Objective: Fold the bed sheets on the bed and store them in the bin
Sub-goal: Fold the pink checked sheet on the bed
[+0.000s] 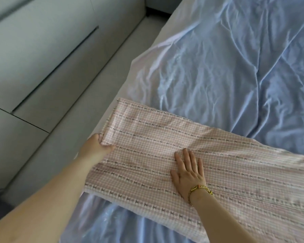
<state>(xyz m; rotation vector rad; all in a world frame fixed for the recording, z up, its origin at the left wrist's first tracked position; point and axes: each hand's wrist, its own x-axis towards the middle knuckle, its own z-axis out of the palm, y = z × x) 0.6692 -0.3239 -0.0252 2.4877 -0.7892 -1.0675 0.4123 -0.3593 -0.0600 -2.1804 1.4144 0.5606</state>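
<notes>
A pink checked bed sheet (147,135) with rows of small dark marks lies folded into a long band across the near left part of the bed, running off the right edge of view. My left hand (96,146) pinches the band's left end at the bed's edge. My right hand (188,171), with a gold bracelet on the wrist, lies flat on the middle of the band with fingers spread, pressing it down. Under it a wrinkled light blue sheet (235,67) covers the bed. No bin is in view.
A grey cabinet with flat drawer fronts (42,58) stands to the left of the bed. A narrow strip of grey floor (88,95) runs between the cabinet and the bed's left edge.
</notes>
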